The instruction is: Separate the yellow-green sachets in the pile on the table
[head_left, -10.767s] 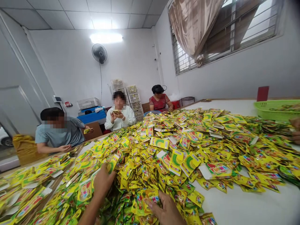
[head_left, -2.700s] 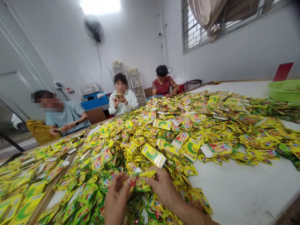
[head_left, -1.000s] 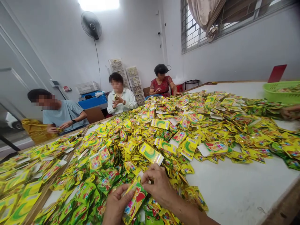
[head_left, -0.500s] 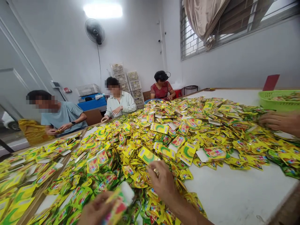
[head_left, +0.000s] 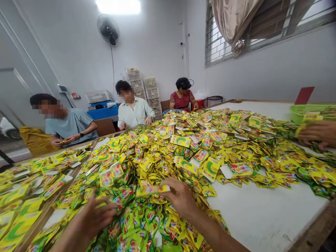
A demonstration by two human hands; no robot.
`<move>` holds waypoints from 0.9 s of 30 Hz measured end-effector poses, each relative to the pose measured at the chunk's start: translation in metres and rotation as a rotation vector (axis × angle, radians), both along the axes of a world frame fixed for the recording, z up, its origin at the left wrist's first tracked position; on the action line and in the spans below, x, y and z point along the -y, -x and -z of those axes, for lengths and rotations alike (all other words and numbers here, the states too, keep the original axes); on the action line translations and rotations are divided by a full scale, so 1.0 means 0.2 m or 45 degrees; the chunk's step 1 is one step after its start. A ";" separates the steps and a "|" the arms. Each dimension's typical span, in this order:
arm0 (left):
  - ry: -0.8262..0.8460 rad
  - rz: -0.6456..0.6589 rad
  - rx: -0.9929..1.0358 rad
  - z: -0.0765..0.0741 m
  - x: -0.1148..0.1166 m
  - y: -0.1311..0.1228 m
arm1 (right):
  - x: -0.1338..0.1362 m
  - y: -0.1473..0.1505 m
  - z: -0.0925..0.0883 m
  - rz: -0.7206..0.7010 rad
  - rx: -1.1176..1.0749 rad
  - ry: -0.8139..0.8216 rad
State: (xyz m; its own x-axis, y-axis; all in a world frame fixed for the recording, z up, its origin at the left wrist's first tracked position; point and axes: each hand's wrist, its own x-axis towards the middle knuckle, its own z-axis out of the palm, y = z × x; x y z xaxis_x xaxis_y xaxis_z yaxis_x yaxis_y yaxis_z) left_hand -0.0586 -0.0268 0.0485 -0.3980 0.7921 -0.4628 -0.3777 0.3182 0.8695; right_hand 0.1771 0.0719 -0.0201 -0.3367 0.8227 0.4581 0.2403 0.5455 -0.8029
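My right hand (head_left: 179,196) pinches one end of a small flat yellow card box (head_left: 150,190), held level above the heap. My left hand (head_left: 98,212), slightly blurred, is open with its fingers stretched towards the right and nothing in them. Below both hands lie small green sachets (head_left: 131,220) printed with red fruit, mixed with yellow sachets (head_left: 172,224). Just beyond, more flat yellow boxes (head_left: 186,165) with white flaps rest on the pile. Another box (head_left: 107,177) with a red picture lies past my left hand.
A wooden strip (head_left: 56,197) divides the table on the left, with boxes beyond it. Three co-workers sit across the table. At the right, another person's hand (head_left: 319,134) is beside a green basket (head_left: 301,113). White tabletop (head_left: 257,210) shows at front right.
My left hand has let go of the box it held and opened. My right hand has lifted a yellow box off the pile. The hand at the right now holds something yellow by the basket.
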 end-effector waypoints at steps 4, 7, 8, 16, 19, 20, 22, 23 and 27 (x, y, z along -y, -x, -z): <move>-0.026 0.523 0.251 0.13 -0.06 -0.25 | 0.09 0.05 0.01 -0.326 0.268 -0.248; -0.065 0.499 0.120 0.21 -0.06 -0.30 | 0.06 0.05 0.07 -0.161 0.649 -0.305; -0.069 0.450 0.034 0.23 -0.06 -0.29 | 0.03 0.05 0.08 -0.101 0.754 -0.318; -0.108 0.442 -0.407 0.31 -0.05 -0.22 | -0.04 0.01 0.07 0.082 0.248 0.096; -0.156 0.409 -0.309 0.30 -0.04 -0.25 | -0.02 0.00 0.07 -0.063 0.215 0.285; -0.170 0.399 -0.278 0.29 -0.04 -0.25 | -0.01 0.00 0.07 -0.128 0.263 0.300; -0.177 0.411 -0.256 0.28 -0.03 -0.26 | 0.00 -0.01 0.07 -0.237 0.381 0.270; -0.169 0.438 -0.267 0.28 -0.03 -0.26 | 0.00 -0.01 0.07 -0.271 0.438 0.228; -0.117 0.576 -0.381 0.28 -0.04 -0.27 | 0.02 -0.02 0.06 -0.319 0.544 -0.014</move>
